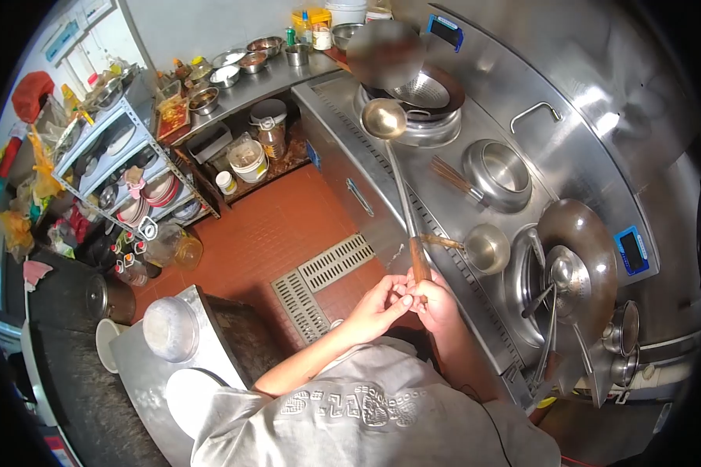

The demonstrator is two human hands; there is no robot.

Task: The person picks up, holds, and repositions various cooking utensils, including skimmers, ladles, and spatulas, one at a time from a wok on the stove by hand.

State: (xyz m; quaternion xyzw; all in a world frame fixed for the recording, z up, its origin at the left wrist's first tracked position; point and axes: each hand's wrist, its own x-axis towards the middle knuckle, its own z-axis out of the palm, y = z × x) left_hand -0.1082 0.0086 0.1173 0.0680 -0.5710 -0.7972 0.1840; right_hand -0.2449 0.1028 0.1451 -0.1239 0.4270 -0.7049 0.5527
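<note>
A long-handled metal ladle (383,119) with a wooden grip rises from my hands, its bowl up near the back wok. My right hand (433,305) is wrapped round the wooden end of the handle. My left hand (383,305) meets it at the fingertips, with its fingers pressed together; whether they pinch anything is too small to tell. Just right of the handle, a small scoop (487,248) lies on the steel stove (444,210). A bamboo brush (453,177) rests above it beside a round metal pot (500,174).
A strainer (422,92) sits in the back wok. On the right, a large wok (600,233) holds ladles. Seasoning bowls (226,75) stand on the back counter. Plates fill a shelf rack (125,117) at left. A steel table (144,373) with an upturned bowl (170,329) stands lower left.
</note>
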